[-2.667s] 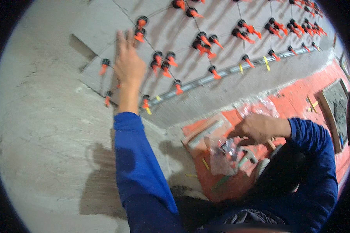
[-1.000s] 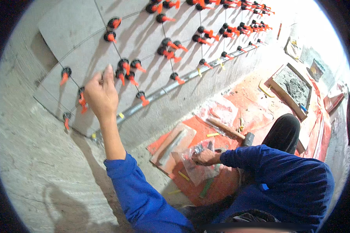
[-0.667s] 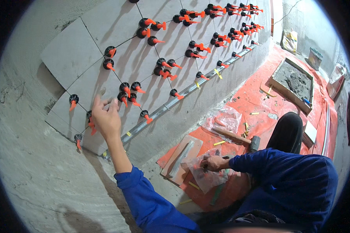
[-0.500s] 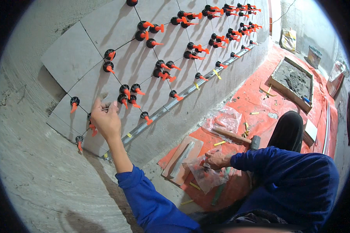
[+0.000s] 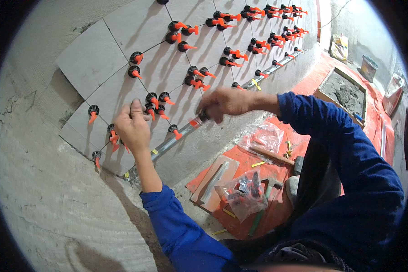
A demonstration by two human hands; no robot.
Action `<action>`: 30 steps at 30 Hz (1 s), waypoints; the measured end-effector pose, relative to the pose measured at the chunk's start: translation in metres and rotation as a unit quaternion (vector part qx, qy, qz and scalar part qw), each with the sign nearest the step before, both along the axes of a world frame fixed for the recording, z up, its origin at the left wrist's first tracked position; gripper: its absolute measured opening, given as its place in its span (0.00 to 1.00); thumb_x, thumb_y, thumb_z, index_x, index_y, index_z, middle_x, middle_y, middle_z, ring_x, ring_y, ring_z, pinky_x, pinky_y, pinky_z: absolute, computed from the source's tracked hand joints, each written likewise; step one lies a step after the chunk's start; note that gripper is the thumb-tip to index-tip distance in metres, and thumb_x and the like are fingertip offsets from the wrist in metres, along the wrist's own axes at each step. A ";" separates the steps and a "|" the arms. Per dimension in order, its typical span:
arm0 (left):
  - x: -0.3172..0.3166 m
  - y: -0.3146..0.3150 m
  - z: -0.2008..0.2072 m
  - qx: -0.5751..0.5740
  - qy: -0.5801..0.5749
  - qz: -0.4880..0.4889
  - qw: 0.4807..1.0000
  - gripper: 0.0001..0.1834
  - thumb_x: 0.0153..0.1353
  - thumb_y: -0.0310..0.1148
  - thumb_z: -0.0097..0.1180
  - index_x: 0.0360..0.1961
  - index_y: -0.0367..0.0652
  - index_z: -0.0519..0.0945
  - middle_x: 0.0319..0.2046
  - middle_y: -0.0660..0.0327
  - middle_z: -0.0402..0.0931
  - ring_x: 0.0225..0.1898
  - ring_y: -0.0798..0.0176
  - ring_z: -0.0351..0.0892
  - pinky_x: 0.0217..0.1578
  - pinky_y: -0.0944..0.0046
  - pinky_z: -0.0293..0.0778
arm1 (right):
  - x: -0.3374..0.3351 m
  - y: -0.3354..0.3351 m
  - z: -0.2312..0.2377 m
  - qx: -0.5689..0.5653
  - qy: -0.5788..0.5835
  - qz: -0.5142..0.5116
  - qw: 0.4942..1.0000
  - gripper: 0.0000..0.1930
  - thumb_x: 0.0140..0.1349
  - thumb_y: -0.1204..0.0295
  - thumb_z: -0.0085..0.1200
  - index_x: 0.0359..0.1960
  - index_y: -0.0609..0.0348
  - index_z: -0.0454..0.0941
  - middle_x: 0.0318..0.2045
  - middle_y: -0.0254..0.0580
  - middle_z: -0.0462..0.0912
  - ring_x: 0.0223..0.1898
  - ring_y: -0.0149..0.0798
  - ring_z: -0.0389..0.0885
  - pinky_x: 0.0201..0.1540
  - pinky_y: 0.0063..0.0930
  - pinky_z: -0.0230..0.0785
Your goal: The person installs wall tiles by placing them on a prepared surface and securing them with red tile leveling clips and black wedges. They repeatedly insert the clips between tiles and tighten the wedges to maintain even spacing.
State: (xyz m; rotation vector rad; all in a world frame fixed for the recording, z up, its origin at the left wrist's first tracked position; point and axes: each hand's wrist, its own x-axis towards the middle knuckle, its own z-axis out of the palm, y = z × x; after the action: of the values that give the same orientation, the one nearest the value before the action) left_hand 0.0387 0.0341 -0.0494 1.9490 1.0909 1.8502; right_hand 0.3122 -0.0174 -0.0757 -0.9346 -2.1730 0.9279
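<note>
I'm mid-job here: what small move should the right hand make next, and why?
Probably ease the right hand left toward the left hand: it seems to hold a black-and-red clip by the rail, while the left hand's fingers are bent close to the tiles; whether they pinch anything is unclear.

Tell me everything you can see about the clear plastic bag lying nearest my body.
The clear plastic bag looks thin, crumpled and see-through, with orange-red and dark pieces showing inside; their exact shapes and number are hard to tell. It lies slumped on the red sheet, between the pinkish board and the green tool handle, its left side reaching the board's edge. Neither hand touches it. Its mouth can't be made out.
</note>
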 end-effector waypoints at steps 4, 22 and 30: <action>0.014 -0.010 0.007 -0.094 -0.038 -0.119 0.988 0.19 0.69 0.43 0.53 0.30 0.35 0.76 0.21 0.58 0.78 0.19 0.69 0.77 0.21 0.73 0.71 | -0.017 -0.019 0.038 0.035 0.275 -0.026 0.960 0.10 0.67 0.76 0.48 0.46 0.66 0.75 0.36 0.39 0.81 0.36 0.30 0.83 0.43 0.25 0.78; 0.074 -0.042 0.006 -0.152 0.114 -0.310 0.931 0.23 0.46 0.25 0.72 0.45 0.38 0.79 0.36 0.61 0.82 0.32 0.71 0.78 0.35 0.68 0.76 | -0.004 -0.037 0.005 0.107 0.295 -0.165 0.935 0.09 0.63 0.73 0.59 0.39 0.67 0.79 0.28 0.36 0.81 0.30 0.26 0.80 0.34 0.22 0.75; 0.088 -0.055 0.002 -0.103 0.164 -0.297 0.935 0.24 0.48 0.18 0.67 0.49 0.36 0.78 0.36 0.58 0.83 0.35 0.70 0.81 0.37 0.71 0.77 | -0.003 -0.040 0.006 0.088 0.255 -0.145 0.952 0.11 0.64 0.69 0.59 0.41 0.67 0.78 0.32 0.37 0.80 0.35 0.27 0.79 0.38 0.23 0.75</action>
State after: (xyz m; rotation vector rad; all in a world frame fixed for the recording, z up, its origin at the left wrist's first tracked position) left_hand 0.1266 -0.0209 -0.0477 2.1842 0.6234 1.0810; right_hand 0.3095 -0.0577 -0.0692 -0.7919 -1.5991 0.7205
